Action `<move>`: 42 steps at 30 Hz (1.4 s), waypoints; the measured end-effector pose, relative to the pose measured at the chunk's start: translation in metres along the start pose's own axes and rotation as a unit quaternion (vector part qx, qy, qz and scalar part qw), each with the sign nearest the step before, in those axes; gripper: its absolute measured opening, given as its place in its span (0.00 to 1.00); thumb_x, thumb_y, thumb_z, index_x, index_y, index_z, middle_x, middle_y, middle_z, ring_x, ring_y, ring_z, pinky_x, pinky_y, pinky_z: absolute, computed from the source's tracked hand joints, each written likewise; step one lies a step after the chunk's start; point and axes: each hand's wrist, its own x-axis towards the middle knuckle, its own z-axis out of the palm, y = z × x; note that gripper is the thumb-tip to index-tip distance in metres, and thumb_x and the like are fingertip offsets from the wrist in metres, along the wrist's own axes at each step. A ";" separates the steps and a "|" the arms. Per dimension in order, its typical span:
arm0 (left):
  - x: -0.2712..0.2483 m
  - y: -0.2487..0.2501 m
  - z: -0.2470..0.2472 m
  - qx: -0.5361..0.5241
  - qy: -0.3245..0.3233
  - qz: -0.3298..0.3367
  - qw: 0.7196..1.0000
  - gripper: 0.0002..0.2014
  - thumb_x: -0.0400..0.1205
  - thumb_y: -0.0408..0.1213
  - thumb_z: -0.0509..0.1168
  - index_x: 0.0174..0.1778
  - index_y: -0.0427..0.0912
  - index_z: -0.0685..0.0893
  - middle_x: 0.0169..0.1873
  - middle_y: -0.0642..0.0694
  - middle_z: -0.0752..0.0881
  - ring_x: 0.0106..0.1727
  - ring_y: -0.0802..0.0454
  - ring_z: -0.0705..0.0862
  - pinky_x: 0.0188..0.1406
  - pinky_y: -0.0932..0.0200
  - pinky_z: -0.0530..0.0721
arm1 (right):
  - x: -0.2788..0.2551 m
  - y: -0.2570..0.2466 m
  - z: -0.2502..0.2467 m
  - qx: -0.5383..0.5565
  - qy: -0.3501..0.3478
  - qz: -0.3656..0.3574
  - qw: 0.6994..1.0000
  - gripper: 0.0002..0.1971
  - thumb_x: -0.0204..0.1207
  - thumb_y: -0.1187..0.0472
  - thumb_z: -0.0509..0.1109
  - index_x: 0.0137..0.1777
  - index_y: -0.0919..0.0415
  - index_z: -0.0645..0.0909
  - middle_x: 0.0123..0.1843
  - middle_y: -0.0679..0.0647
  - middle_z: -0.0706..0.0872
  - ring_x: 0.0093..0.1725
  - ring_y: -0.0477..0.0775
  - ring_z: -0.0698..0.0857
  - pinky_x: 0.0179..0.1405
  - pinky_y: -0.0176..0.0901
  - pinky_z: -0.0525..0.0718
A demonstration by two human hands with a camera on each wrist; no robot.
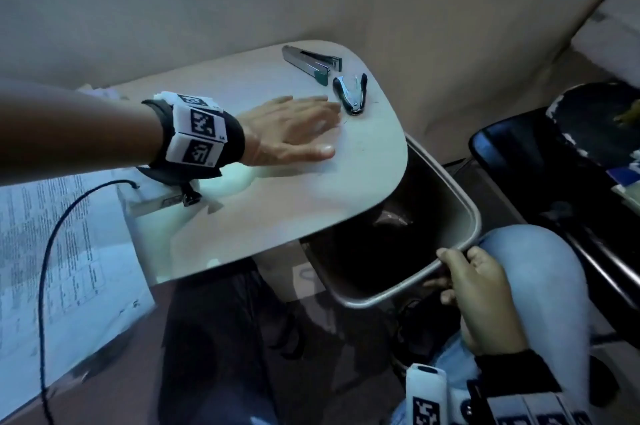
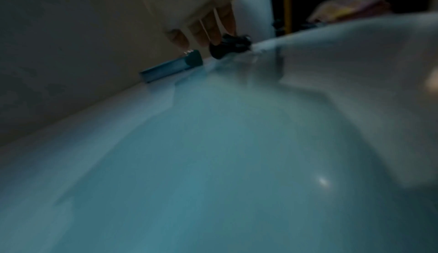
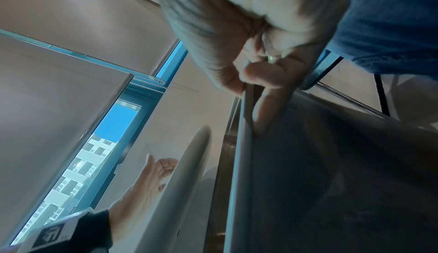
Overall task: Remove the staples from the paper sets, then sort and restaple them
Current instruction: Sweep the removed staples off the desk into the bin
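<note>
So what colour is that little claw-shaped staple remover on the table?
The staple remover has black handles with shiny silver metal jaws; the head view shows it best.

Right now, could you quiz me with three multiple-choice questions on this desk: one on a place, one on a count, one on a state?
1. Where is the black-handled metal staple remover?
A. in the bin
B. on the beige rounded tabletop, beside the silver stapler
C. on the printed papers

2. How many metal tools lie on the tabletop?
A. two
B. four
C. none

3. What does the right hand do?
A. lies flat
B. points
C. grips the grey bin's rim

Answers: B, it lies by the left hand fingertips; A, stapler and remover; C, fingers curl over the rim.
</note>
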 end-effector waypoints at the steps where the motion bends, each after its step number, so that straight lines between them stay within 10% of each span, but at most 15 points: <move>1: 0.005 0.000 -0.005 -0.030 0.065 -0.012 0.997 0.53 0.66 0.79 0.34 0.72 0.41 0.69 0.74 0.43 0.70 0.74 0.48 0.67 0.71 0.48 0.64 | 0.001 0.000 -0.002 -0.003 0.003 -0.003 1.000 0.07 0.77 0.67 0.64 0.38 0.64 0.71 0.27 0.59 0.73 0.18 0.46 0.79 0.13 0.32 0.67; 5: 0.037 0.000 -0.033 -0.028 0.277 -0.066 0.958 0.21 0.81 0.51 0.60 0.59 0.36 0.76 0.55 0.38 0.77 0.55 0.43 0.76 0.51 0.57 0.70 | 0.002 0.002 -0.009 -0.010 0.011 -0.012 1.000 0.07 0.76 0.65 0.65 0.38 0.64 0.71 0.28 0.60 0.74 0.20 0.48 0.80 0.14 0.34 0.67; 11: 0.081 0.033 -0.051 0.104 0.085 -0.205 0.969 0.30 0.72 0.70 0.60 0.57 0.48 0.78 0.46 0.48 0.81 0.44 0.47 0.79 0.35 0.58 0.73 | 0.004 0.006 -0.014 -0.031 0.017 -0.019 0.999 0.09 0.76 0.64 0.66 0.36 0.66 0.73 0.29 0.63 0.77 0.24 0.56 0.83 0.17 0.37 0.69; 18: 0.084 0.047 -0.044 0.110 0.089 -0.221 0.965 0.16 0.75 0.42 0.68 0.56 0.41 0.82 0.52 0.42 0.83 0.44 0.43 0.79 0.29 0.59 0.71 | 0.004 0.007 -0.015 -0.022 0.018 -0.010 1.000 0.10 0.76 0.63 0.66 0.36 0.63 0.71 0.29 0.64 0.76 0.27 0.60 0.80 0.20 0.41 0.69; 25: 0.073 0.046 -0.026 0.169 0.091 -0.181 0.965 0.14 0.81 0.38 0.61 0.60 0.37 0.72 0.56 0.38 0.73 0.39 0.42 0.74 0.23 0.57 0.63 | 0.002 0.004 -0.013 -0.013 0.012 -0.013 1.000 0.12 0.77 0.64 0.66 0.33 0.61 0.69 0.28 0.61 0.75 0.24 0.56 0.82 0.19 0.41 0.68; 33: 0.047 0.029 -0.068 0.019 0.162 -0.209 0.964 0.23 0.74 0.40 0.71 0.63 0.43 0.73 0.60 0.36 0.71 0.50 0.38 0.79 0.39 0.55 0.77 | -0.004 0.000 -0.017 -0.011 0.017 -0.013 1.000 0.12 0.76 0.66 0.66 0.32 0.63 0.70 0.25 0.57 0.75 0.24 0.55 0.81 0.14 0.33 0.68; 42: -0.003 -0.031 -0.038 0.016 0.064 -0.361 0.930 0.31 0.75 0.36 0.69 0.73 0.43 0.64 0.67 0.31 0.67 0.61 0.30 0.77 0.57 0.44 0.77 | -0.008 -0.005 -0.016 0.003 0.016 -0.006 1.000 0.13 0.76 0.68 0.65 0.31 0.63 0.68 0.26 0.58 0.74 0.21 0.51 0.80 0.12 0.32 0.66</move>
